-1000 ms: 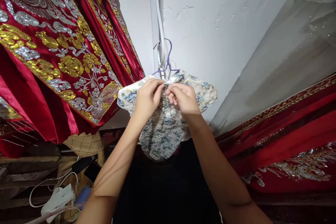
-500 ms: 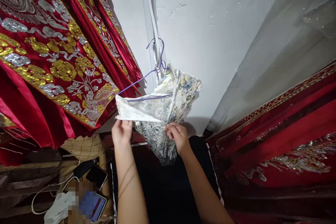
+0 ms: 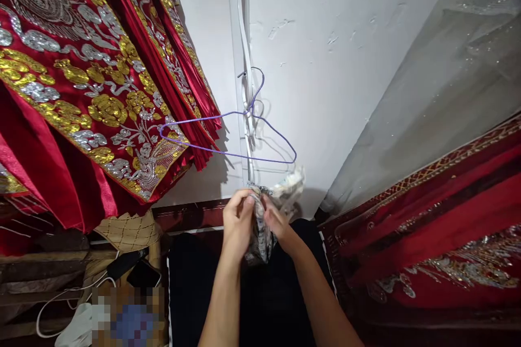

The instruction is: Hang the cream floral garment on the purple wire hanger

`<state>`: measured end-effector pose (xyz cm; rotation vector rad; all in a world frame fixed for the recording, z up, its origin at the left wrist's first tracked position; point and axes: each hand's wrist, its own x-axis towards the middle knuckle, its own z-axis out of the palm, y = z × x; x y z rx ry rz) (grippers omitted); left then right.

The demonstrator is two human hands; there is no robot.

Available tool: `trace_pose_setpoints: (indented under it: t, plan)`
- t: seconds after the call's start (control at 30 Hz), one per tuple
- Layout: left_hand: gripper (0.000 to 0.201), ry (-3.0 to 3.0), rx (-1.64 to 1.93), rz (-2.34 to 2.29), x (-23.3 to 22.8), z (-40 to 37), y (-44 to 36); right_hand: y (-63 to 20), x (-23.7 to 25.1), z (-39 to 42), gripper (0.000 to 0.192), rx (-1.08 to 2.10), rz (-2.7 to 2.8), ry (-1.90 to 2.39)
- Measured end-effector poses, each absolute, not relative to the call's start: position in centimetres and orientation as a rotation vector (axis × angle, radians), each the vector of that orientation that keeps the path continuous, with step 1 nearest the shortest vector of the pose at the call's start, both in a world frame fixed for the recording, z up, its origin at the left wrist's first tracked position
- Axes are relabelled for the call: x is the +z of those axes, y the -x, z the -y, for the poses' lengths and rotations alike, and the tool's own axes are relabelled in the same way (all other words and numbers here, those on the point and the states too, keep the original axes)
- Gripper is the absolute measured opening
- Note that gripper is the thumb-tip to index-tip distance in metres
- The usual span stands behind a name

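Observation:
A small white garment with a blue floral print (image 3: 280, 190) is bunched between both my hands, just below a bare purple wire hanger (image 3: 228, 135). My left hand (image 3: 238, 219) grips the left side of the bundle and my right hand (image 3: 277, 225) grips its right side. The hanger hangs from a white strap (image 3: 244, 65) on the white wall and carries nothing. Part of the cloth hangs down between my wrists, blurred.
Red satin drapes with gold and silver embroidery (image 3: 81, 92) hang at the left; more red embroidered cloth (image 3: 439, 217) lies at the right under a sheer grey veil (image 3: 448, 76). A phone (image 3: 142, 274), white cables and a woven basket (image 3: 128, 230) sit at lower left.
The floral garment has come off the purple hanger and moved down into both hands, bunched up. The hanger now swings bare. My hands came together below it.

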<state>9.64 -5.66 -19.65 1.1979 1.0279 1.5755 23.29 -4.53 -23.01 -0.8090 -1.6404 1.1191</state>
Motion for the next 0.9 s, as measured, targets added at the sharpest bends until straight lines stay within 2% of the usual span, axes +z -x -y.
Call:
trace_pose_setpoints:
  t: [0.1, 0.23, 0.33, 0.4, 0.47, 0.53, 0.67, 0.8, 0.9]
  plan:
    - [0.025, -1.414, 1.643, -1.099, -19.6, 5.8, -9.2, -23.0, -21.4, 4.5, 0.046, 1.273, 1.675, 0.704]
    - [0.043, -1.585, 1.367, -1.03, -21.6, 4.8, -7.0, -24.8, -18.8, 1.9, 0.018, 1.216, 1.797, 0.813]
    - [0.05, -1.726, 1.019, -0.997, -23.5, 4.2, -6.3, -26.1, -16.6, -2.5, 0.019, 0.933, 1.683, 0.917]
    - [0.048, -1.837, 0.909, -1.115, -24.1, 4.0, -5.9, -26.4, -15.6, -5.9, 0.03, 0.635, 1.56, 0.934]
    - [0.047, -1.916, 0.873, -1.256, -24.1, 3.8, -4.9, -26.6, -15.4, -9.0, 0.033, 0.529, 1.553, 0.984]
    - [0.045, -1.973, 0.826, -1.354, -23.4, 3.4, -3.1, -27.1, -16.0, -11.0, 0.027, 0.559, 1.616, 1.1]
    - [0.046, -2.038, 0.633, -1.456, -21.4, 2.0, 1.8, -29.3, -17.4, -11.1, 0.03, 0.552, 1.66, 1.224]
    - [0.03, -2.159, 0.635, -1.561, -18.7, 0.5, 5.4, -32.0, -16.9, -8.4, 0.021, 0.461, 1.759, 1.213]
    - [0.026, -2.365, 0.67, -1.68, -15.5, -0.1, 5.5, -33.3, -15.8, -6.5, 0.02, 0.399, 1.732, 1.273]
